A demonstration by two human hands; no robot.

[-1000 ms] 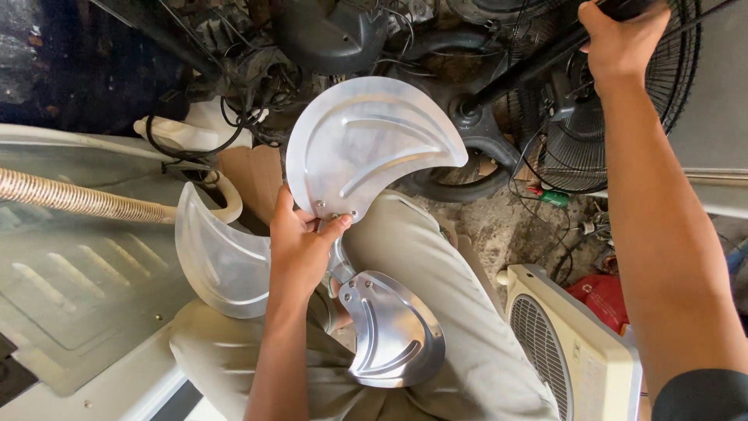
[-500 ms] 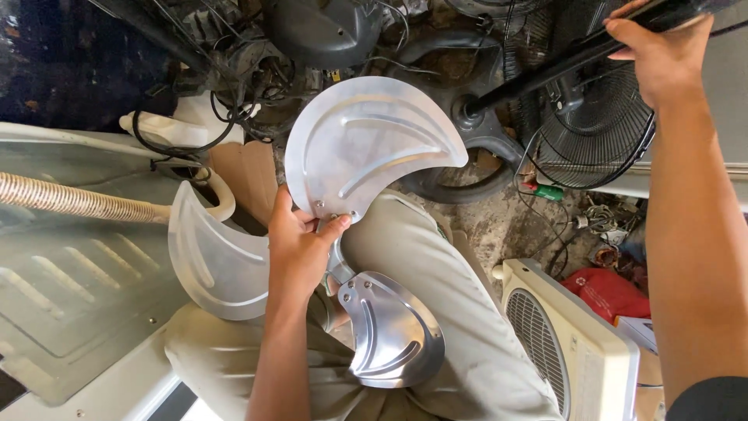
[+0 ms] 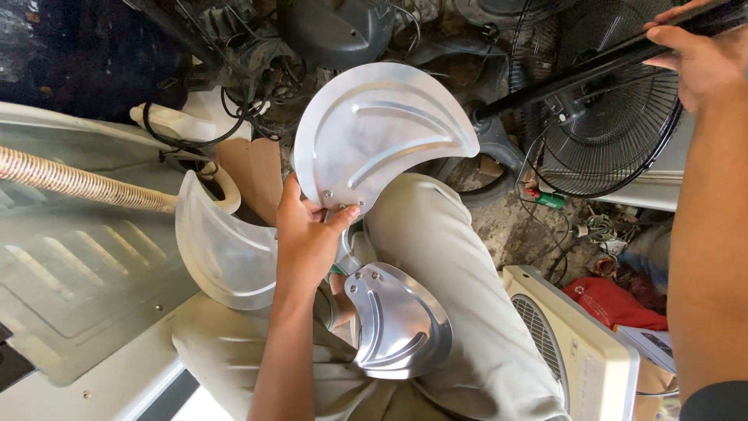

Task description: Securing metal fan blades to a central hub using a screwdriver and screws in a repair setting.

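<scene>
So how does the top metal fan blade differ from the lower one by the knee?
The top silver metal fan blade faces the camera flat and looks matte and pale; the lower silver metal fan blade tilts away and gleams with bright reflections. The left hand grips near the top blade's riveted root; the lower blade is not gripped. The top blade looks larger in view. Both have curved, ribbed shapes and join the same hub.

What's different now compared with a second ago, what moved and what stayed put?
The right hand has pulled the black pole lower and rightward, with the black fan cage now showing behind it. The left hand stays clamped on the hub of the metal fan blade, unmoved on the lap.
</scene>
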